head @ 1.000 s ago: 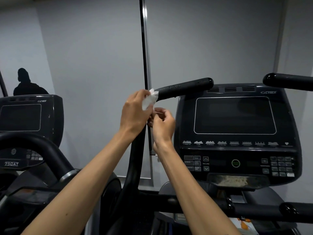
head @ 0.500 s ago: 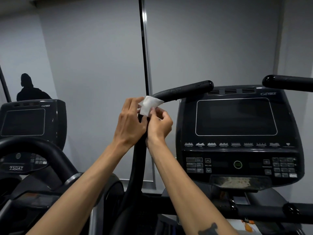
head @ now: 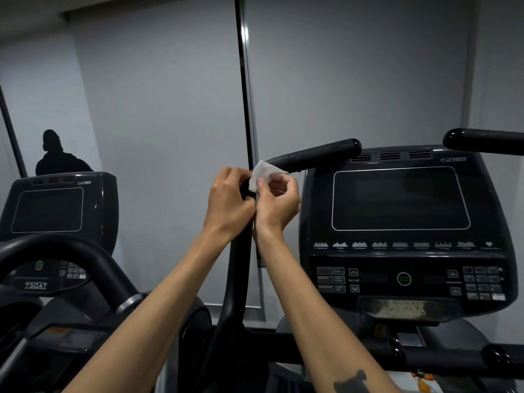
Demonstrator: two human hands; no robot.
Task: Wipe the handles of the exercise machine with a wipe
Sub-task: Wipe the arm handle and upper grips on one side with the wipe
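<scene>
A small white wipe (head: 262,177) lies against the bend of the machine's black left handle (head: 314,156), which runs up and right to a rounded end. My left hand (head: 229,202) curls round the handle's upright just below the bend, fingers at the wipe's left edge. My right hand (head: 276,201) pinches the wipe from the right between thumb and fingers. The right handle (head: 482,141) sticks in from the right edge, untouched.
The machine's dark console (head: 399,222) with screen and buttons stands right of the hands. A second machine (head: 54,217) with a curved black bar is at the left. A dark figure (head: 56,156) shows behind it. A black vertical pole (head: 245,80) rises behind the handle.
Both hands and the wipe have slid down the left handle from its lower grip toward the bend. The right hand has come up to pinch the wipe.
</scene>
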